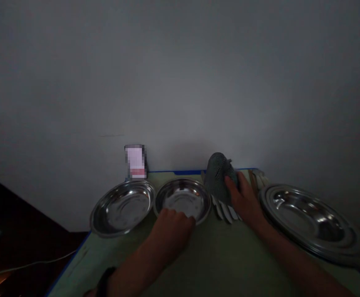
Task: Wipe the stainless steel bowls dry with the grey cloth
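My left hand (174, 231) is closed, knuckles up, over the near rim of a shiny metal bowl (183, 194). Its fingertips are hidden, so whether it grips the rim or something small does not show. My right hand (245, 202) has its thumb and fingers closed on the side of a dark grey bunched cloth (217, 177), which stands up against the wall. Just below the cloth lie several metal spoons (225, 212), partly covered by it and by my right hand.
Left of the middle bowl is a second, larger metal bowl (124, 208). Stacked metal plates (314, 222) overhang the right side of the green table (217, 264). More cutlery (260, 179) lies behind my right hand. A phone (136, 161) leans on the wall (180, 82).
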Tool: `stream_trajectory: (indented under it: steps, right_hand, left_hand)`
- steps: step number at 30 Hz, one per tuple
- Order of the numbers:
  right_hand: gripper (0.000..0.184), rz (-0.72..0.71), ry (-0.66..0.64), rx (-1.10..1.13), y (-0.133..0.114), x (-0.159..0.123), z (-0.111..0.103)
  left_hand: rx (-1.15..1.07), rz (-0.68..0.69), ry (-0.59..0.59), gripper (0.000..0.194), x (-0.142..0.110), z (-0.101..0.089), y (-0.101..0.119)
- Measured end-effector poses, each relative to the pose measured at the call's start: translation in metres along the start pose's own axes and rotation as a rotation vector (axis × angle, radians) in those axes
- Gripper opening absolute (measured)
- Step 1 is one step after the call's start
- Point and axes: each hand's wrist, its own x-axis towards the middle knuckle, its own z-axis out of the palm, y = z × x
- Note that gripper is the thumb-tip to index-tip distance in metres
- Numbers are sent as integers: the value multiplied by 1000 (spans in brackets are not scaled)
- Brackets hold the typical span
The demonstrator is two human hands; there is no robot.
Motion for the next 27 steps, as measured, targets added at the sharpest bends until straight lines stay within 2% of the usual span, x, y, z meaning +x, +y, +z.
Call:
stream_trajectory:
  steps: [2, 3, 5, 7, 9, 11, 13, 16, 18, 21, 23, 27]
  right_hand:
    - [37, 36, -17, 34, 11, -3, 5]
    - [38, 45, -17, 50, 16, -3, 7]
    - [40, 45, -6, 79, 24, -4, 9]
    - [41, 53, 19, 96, 28, -3, 8]
    - [44, 66, 48, 103, 30, -3, 5]
    - [49, 82, 86, 97, 32, -3, 3]
    - [56, 108, 125, 98, 35, -2, 2]
    - [60, 156, 117, 161, 39, -3, 2]
    - [63, 186, 35, 248, 38, -3, 3]
    - [68, 232, -104, 436, 30, -4, 1]
    - [72, 234, -129, 529, 22, -5, -3]
    - [59, 134, 35, 394, 13, -6, -17]
  left_hand:
    - [-80, 27, -11, 26, 2, 11, -2]
    - [-145, 46, 4, 33, 2, 13, -5]
    - [-265, 60, 97, 49, 7, 12, -17]
    - [-286, 33, 241, 48, 17, 10, -31]
    - [-231, -50, 307, 46, 33, 12, -45]
    - [-114, -233, 227, 54, 53, 18, -58]
    - [-99, -318, 191, 60, 71, 25, -68]
    - [-109, -384, 136, 48, 89, 29, -77]
    - [-116, -423, 119, 38, 95, 28, -81]
    - [-140, -451, 128, 33, 96, 19, -83]
    - [-182, -443, 147, 33, 92, 10, -82]
    - [-333, -370, 218, 37, 73, -8, -76]
